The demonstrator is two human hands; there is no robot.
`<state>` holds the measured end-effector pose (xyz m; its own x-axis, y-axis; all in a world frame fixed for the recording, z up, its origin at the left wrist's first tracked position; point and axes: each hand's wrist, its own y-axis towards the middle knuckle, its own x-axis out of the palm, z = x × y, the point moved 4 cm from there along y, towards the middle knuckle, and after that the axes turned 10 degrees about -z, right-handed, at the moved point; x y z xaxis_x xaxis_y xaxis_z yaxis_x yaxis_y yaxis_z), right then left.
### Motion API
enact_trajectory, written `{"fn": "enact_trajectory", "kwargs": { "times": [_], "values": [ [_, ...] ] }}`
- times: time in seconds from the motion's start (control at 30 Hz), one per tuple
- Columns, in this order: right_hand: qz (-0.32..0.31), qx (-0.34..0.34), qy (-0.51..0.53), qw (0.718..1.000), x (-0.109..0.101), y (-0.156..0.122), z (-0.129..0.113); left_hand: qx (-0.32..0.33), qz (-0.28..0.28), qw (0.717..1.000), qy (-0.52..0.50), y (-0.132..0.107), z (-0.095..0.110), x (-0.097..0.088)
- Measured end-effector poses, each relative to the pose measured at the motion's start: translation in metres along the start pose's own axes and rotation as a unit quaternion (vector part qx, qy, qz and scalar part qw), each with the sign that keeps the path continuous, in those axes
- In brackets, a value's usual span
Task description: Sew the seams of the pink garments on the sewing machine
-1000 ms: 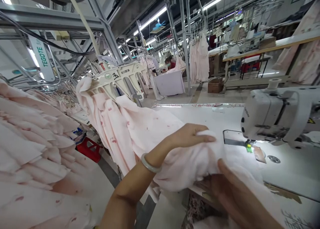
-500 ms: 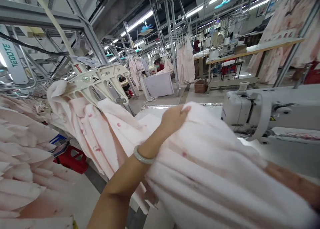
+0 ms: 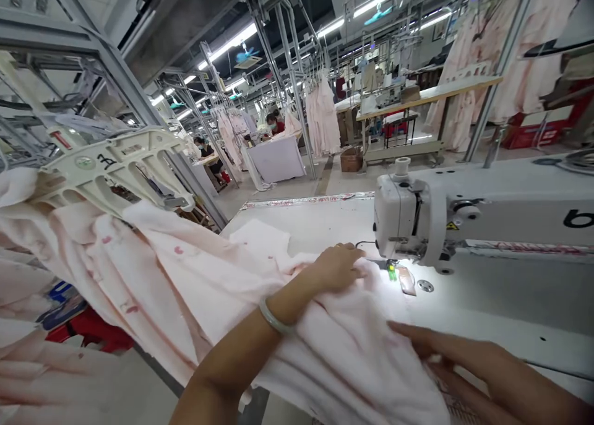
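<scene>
Here, the left hand (image 3: pixel 336 267) pinches pale pink cloth (image 3: pixel 343 332) on a counter (image 3: pixel 492 313) beside a sewing machine (image 3: pixel 403 221), while the right hand (image 3: pixel 485 356), fingers parted, touches its edge.

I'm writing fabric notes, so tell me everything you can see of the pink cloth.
The pink cloth is pale, soft and fuzzy-looking, with scattered darker pink marks. It seems to hang in loose folds from a cream hanger at the left, draping onto the white table toward the sewing machine. The left hand lies on it, fingers bent; the right hand meets its right edge.
</scene>
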<state>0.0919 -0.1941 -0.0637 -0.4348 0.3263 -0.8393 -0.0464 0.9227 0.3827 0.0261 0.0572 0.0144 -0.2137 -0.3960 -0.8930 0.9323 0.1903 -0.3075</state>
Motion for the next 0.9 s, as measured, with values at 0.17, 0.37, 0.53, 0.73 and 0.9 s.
{"fn": "enact_trajectory", "kwargs": {
  "times": [0.17,0.37,0.53,0.73,0.9],
  "values": [
    [-0.019,-0.125,-0.084,0.988,-0.01,0.065,-0.001,-0.021,0.009,0.996,-0.082,0.006,-0.012,-0.002],
    [0.036,-0.193,-0.21,0.958,-0.017,0.078,-0.009,0.011,0.0,0.981,-0.195,-0.013,-0.014,-0.025],
    [0.047,-0.292,-0.292,0.91,-0.042,0.053,-0.015,0.051,-0.039,0.949,-0.308,-0.005,-0.001,-0.028],
    [0.056,-0.244,-0.242,0.938,-0.032,0.046,0.011,0.008,-0.019,0.962,-0.273,0.019,0.005,0.003],
    [0.069,-0.174,-0.177,0.966,-0.026,0.053,0.032,0.007,-0.012,0.958,-0.285,0.022,0.004,0.006]
  ]
}}
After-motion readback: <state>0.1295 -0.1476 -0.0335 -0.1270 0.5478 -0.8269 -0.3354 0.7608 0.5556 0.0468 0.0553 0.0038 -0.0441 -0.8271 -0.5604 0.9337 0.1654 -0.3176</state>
